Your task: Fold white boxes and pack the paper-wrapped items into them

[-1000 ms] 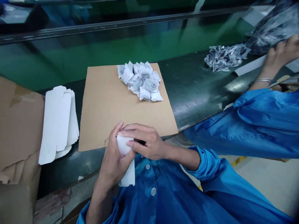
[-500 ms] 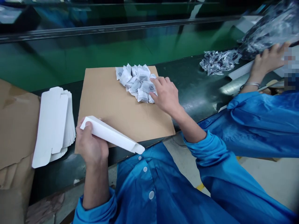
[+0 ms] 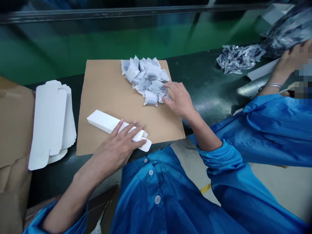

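Note:
A slim white box (image 3: 103, 120) lies on the brown cardboard sheet (image 3: 102, 84), its flaps showing at the right end. My left hand (image 3: 119, 139) rests across that end, fingers spread over the top and thumb by the flap. On the far part of the sheet is a heap of small white packets (image 3: 146, 78), some printed with a triangle mark. My right hand (image 3: 179, 99) is at the heap's right edge, thumb and fingers apart, fingertips against the nearest packets. No packet is lifted in it.
Flat white box blanks (image 3: 48, 120) are stacked at left, beside a large brown carton (image 3: 14, 130). To the right, crumpled clear plastic (image 3: 240, 58) lies on the dark bench (image 3: 204, 84). A co-worker's hand (image 3: 284, 70) and blue sleeve are at far right.
The white box, earlier held up by its left end in my left hand, now lies on the cardboard. My left hand has moved right over its flap end. My right hand stays by the packets.

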The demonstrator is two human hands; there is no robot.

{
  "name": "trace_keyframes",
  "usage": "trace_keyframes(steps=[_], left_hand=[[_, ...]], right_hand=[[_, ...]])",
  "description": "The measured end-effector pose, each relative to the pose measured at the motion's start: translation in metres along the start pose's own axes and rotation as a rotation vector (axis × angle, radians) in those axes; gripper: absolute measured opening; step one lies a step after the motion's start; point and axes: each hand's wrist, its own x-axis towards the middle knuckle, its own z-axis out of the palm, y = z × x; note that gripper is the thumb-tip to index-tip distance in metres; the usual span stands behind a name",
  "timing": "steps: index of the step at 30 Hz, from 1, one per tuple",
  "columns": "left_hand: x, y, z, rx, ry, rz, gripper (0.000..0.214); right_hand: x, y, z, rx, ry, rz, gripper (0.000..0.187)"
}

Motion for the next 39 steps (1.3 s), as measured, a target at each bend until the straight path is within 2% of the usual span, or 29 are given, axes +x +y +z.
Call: trace_keyframes(steps=[4, 7, 9, 12, 15, 17, 19, 21, 23, 25, 27, 28, 30, 32, 34, 36, 39], left_hand=[[0.009, -0.007, 0.000, 0.052, -0.003, 0.082, 0.042], [0.012, -0.005, 0.000, 0.146, 0.011, 0.056, 0.049], [0.014, -0.002, 0.001, 0.176, 0.007, 0.034, 0.054], [0.017, 0.000, 0.006, 0.133, 0.022, 0.036, 0.058], [0.017, -0.003, 0.013, 0.097, 0.075, 0.024, 0.047], [0.018, -0.005, 0.016, 0.090, 0.111, 0.010, 0.036], [0.018, -0.007, 0.017, 0.074, 0.133, 0.014, 0.032], [0.019, -0.007, 0.016, 0.056, 0.139, 0.016, 0.032], [0.020, -0.007, 0.016, 0.046, 0.137, 0.006, 0.033], [0.019, -0.006, 0.016, 0.044, 0.151, 0.002, 0.034], [0.017, -0.006, 0.017, 0.043, 0.185, 0.019, 0.034], [0.016, -0.006, 0.018, 0.043, 0.206, 0.030, 0.033], [0.015, -0.007, 0.020, 0.033, 0.241, 0.047, 0.030], [0.014, -0.008, 0.020, 0.010, 0.256, 0.058, 0.028], [0.014, -0.009, 0.019, -0.011, 0.250, 0.065, 0.029], [0.014, -0.010, 0.017, -0.021, 0.236, 0.072, 0.028], [0.014, -0.010, 0.015, -0.025, 0.229, 0.086, 0.025]], right_hand=[[0.019, 0.004, 0.012, 0.079, -0.050, 0.047, 0.041], [0.028, 0.002, 0.012, 0.110, -0.006, 0.082, 0.036], [0.025, -0.001, 0.004, 0.135, 0.069, 0.092, 0.031], [-0.003, -0.007, -0.012, 0.161, 0.179, -0.009, 0.032], [-0.046, -0.009, -0.017, 0.188, 0.137, -0.089, 0.038], [-0.067, -0.009, -0.012, 0.198, 0.092, -0.038, 0.038], [-0.073, -0.006, -0.006, 0.256, 0.083, 0.080, 0.036], [-0.063, -0.003, -0.006, 0.412, 0.096, 0.185, 0.035], [-0.044, -0.002, -0.016, 0.593, 0.136, 0.215, 0.035], [-0.026, -0.004, -0.032, 0.667, 0.200, 0.172, 0.034], [-0.022, -0.011, -0.046, 0.606, 0.250, 0.097, 0.037], [-0.026, -0.016, -0.050, 0.546, 0.233, 0.049, 0.041], [-0.044, -0.028, -0.048, 0.416, 0.092, -0.062, 0.048], [-0.068, -0.039, -0.036, 0.319, -0.116, -0.171, 0.044], [-0.087, -0.047, -0.018, 0.283, -0.244, -0.258, 0.036], [-0.094, -0.054, -0.004, 0.274, -0.257, -0.331, 0.032], [-0.084, -0.057, 0.007, 0.249, -0.225, -0.375, 0.031]])
